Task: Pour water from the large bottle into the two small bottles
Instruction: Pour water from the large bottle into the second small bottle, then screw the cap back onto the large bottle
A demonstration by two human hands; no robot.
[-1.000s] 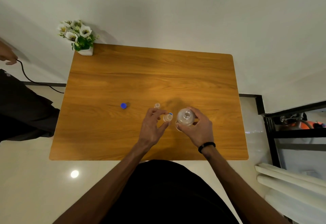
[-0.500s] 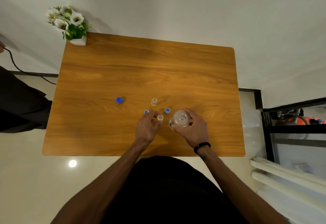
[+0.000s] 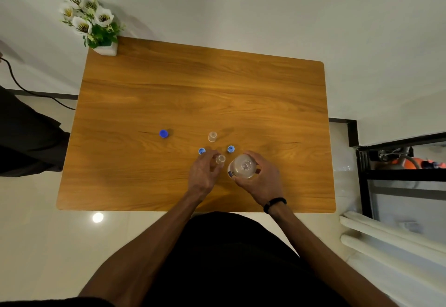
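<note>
The large clear bottle (image 3: 242, 167) stands upright and uncapped on the wooden table (image 3: 193, 89), with my right hand (image 3: 261, 178) wrapped round its body. Just to its left, my left hand (image 3: 204, 171) holds a small clear bottle (image 3: 220, 159), open at the top. The second small bottle (image 3: 212, 136) stands free and uncapped a little farther back. Two small blue caps lie beside them, one (image 3: 201, 151) by my left fingers and one (image 3: 231, 148) behind the large bottle. A bigger blue cap (image 3: 163, 133) lies apart to the left.
A white pot of artificial flowers (image 3: 96, 26) sits on the table's far left corner. Another person in dark clothes (image 3: 26, 137) stands at the left edge, near a black cable (image 3: 29, 89). A black rack (image 3: 400, 161) stands to the right.
A small blue cap that was by the small bottle in my left hand now lies on the table. Both hands keep their hold on the bottles. The view has shifted slightly.
</note>
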